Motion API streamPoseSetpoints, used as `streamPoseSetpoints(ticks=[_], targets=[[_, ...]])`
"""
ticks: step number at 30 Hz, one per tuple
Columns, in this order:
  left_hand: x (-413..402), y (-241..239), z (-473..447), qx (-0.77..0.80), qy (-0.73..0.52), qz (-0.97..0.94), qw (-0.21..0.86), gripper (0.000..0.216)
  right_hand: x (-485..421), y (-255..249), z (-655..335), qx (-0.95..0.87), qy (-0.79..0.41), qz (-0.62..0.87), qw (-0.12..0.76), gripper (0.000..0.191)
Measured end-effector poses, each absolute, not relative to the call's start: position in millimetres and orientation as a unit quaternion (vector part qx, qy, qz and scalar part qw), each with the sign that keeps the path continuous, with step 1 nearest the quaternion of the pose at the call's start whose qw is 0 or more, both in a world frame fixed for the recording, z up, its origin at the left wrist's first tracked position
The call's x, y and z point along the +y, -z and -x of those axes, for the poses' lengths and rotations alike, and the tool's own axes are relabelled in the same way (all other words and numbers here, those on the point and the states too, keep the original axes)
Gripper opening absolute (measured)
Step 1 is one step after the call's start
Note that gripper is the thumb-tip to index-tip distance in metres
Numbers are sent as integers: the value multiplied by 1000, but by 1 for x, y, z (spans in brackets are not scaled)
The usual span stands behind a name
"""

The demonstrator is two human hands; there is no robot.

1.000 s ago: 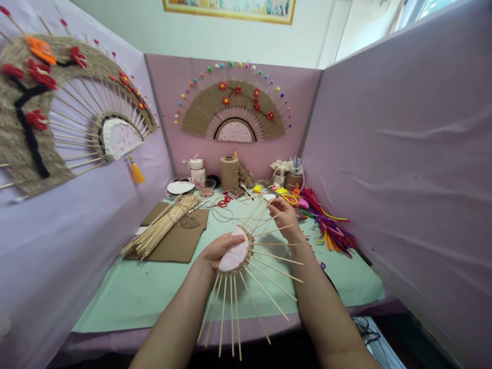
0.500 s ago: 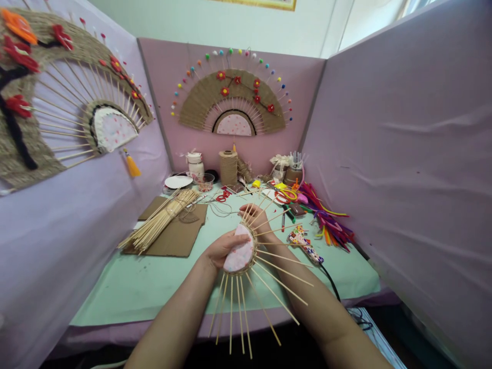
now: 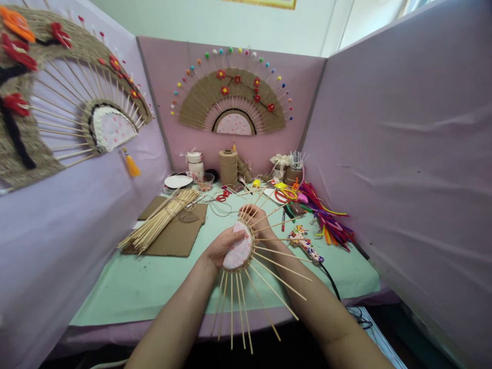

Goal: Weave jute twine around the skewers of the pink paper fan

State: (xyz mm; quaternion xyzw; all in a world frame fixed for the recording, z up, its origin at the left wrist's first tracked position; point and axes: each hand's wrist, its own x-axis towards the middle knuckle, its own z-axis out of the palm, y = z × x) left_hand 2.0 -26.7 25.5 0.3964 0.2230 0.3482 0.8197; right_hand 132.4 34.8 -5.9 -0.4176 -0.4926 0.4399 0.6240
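My left hand (image 3: 222,247) grips the pink fabric half-disc of a fan frame (image 3: 239,253), thumb on its face. Thin bamboo sticks (image 3: 265,287) fan out from the disc toward me and to the right. My right hand (image 3: 254,214) is curled behind the top of the frame, fingers closed around its upper sticks. The frame is held above the green table mat (image 3: 146,292).
A bundle of bamboo sticks (image 3: 159,221) lies on brown cardboard (image 3: 180,238) at left. A patterned glue gun (image 3: 303,242) lies right of the frame. Coloured pipe cleaners (image 3: 326,220), a twine spool (image 3: 228,167), red scissors (image 3: 222,196) and jars stand behind. Finished fans (image 3: 232,100) hang on the partitions.
My right hand has drawn in from the outer stick tips to the frame's top rim. The frame has turned slightly. The view has tilted down, bringing the glue gun into sight.
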Motion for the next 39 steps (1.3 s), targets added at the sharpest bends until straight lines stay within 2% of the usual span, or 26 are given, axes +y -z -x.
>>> streamPoseSetpoints(ticks=[10, 24, 33, 39], targets=[[-27, -25, -3, 242, -357, -382, 817, 39, 40, 8, -143, -488, -365, 442, 658, 20], [-21, -23, 0, 265, -336, -427, 796, 40, 39, -6, -162, -436, -325, 480, 688, 29], [-18, -24, 3, 231, -314, -402, 828, 27, 43, -14, -189, -416, -288, 371, 779, 23], [-21, -25, 3, 235, -301, -402, 832, 22, 45, -17, -198, -404, -232, 355, 811, 19]])
